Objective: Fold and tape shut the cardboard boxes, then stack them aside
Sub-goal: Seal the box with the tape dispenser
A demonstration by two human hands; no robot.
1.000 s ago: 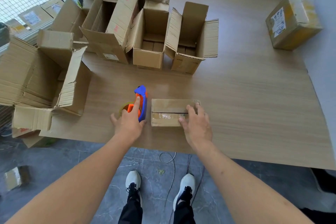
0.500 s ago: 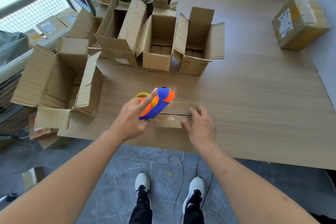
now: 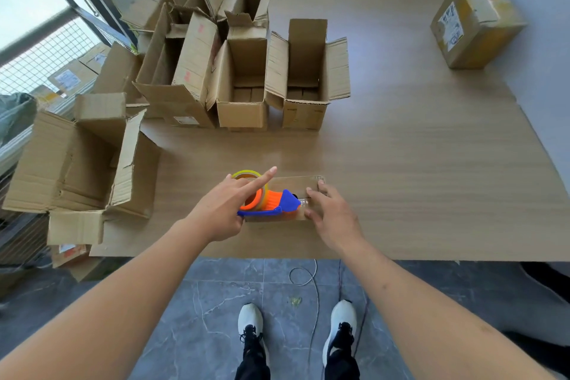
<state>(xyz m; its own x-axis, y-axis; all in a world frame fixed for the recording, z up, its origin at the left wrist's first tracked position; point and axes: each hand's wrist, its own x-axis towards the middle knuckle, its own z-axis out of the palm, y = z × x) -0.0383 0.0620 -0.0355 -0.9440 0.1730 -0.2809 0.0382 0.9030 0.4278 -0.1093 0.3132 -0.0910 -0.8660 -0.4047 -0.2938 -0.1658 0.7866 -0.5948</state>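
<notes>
— Where is the small box (image 3: 296,184) sitting?
— Near the table (image 3: 416,170) front edge, under your hands.
— And my hands?
— Your left hand (image 3: 222,210) is gripping the tape dispenser (image 3: 271,202) over the box, index finger extended; your right hand (image 3: 331,213) is resting relaxed fingers on its right end.

One tape dispenser (image 3: 271,202), one small closed box (image 3: 297,185), one taped parcel (image 3: 472,25), several open cartons (image 3: 243,83)

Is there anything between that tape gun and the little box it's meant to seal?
Nothing visible. The left hand holds the tape gun right over the small box, its blue nose at the seam, while the right hand steadies the box's right end.
</notes>
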